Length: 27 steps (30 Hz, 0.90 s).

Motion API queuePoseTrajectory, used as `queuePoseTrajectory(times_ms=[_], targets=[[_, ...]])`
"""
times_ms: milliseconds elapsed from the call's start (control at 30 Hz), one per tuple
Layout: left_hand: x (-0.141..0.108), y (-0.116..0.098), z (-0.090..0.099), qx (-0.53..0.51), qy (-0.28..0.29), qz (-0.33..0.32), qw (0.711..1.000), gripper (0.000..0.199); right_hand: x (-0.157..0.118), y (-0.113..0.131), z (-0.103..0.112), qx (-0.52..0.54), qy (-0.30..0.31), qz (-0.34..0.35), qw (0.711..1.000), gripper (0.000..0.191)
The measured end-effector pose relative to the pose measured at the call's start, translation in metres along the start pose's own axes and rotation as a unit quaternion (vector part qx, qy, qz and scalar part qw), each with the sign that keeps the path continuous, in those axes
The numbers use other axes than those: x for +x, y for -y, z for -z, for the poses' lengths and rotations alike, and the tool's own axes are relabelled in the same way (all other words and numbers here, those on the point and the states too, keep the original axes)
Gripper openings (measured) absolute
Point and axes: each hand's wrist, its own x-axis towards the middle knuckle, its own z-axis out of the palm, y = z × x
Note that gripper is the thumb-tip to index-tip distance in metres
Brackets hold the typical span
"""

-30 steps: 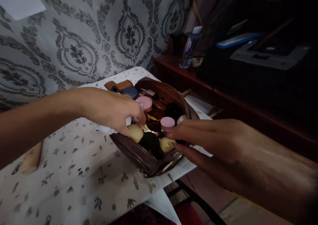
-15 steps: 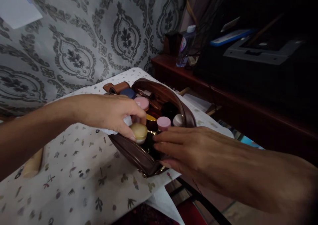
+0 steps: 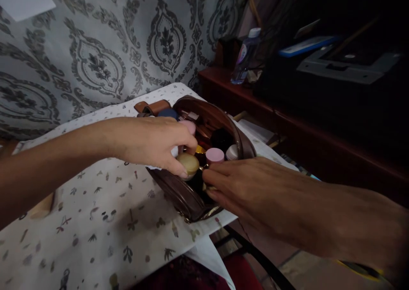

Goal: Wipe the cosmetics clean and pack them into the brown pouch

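A brown zippered bag (image 3: pixel 172 187) lies open on the patterned white cloth (image 3: pixel 105 221), with several small containers inside. My left hand (image 3: pixel 156 143) reaches over its left side, thumb and fingers curled round a jar with a gold lid (image 3: pixel 188 165); something white shows under the palm. My right hand (image 3: pixel 246 183) is in the near right part of the bag, fingers bent together around something small and yellowish that I cannot make out. Between the hands sit a pink-lidded jar (image 3: pixel 214 155) and a yellow item (image 3: pixel 200 150). Another pink lid (image 3: pixel 188 127) is partly behind my left fingers.
A clear bottle (image 3: pixel 244 57) stands on the dark red wooden ledge (image 3: pixel 217 79) beyond the bag. A brown leather item (image 3: pixel 158 106) touches the bag's far left end. A wooden-coloured object (image 3: pixel 43 207) lies at left.
My right fingers have closed at the bag's near end, where a yellowish item now shows. My left hand has shifted slightly right with the gold-lidded jar. The view has moved a little.
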Motion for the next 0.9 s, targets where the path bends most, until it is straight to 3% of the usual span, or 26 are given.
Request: queuePoseTrajectory(times_ms=[133, 300, 500, 600, 733, 900], targets=[[0.001, -0.008, -0.002, 0.030, -0.034, 0.044, 0.998, 0.014, 0.003, 0.003, 0.005, 0.007, 0.047, -0.011, 0.999, 0.024], [0.006, -0.011, -0.005, 0.023, -0.039, 0.044, 0.998, 0.011, 0.006, 0.005, -0.004, -0.004, 0.026, -0.034, 0.999, 0.024], [0.008, -0.010, -0.005, 0.011, -0.042, 0.057, 0.997, 0.017, 0.011, 0.004, 0.005, -0.047, 0.022, -0.067, 0.996, 0.005], [0.008, -0.010, -0.005, 0.016, -0.033, 0.072, 0.997, 0.018, 0.016, 0.003, 0.012, -0.092, 0.058, -0.043, 0.993, 0.010], [0.009, -0.010, -0.005, 0.014, -0.040, 0.066, 0.997, 0.020, 0.023, 0.002, 0.014, -0.119, 0.131, -0.061, 0.982, 0.013], [0.010, -0.011, -0.008, 0.014, -0.052, 0.069, 0.996, 0.020, 0.018, -0.004, 0.003, -0.050, 0.079, -0.042, 0.995, 0.012]])
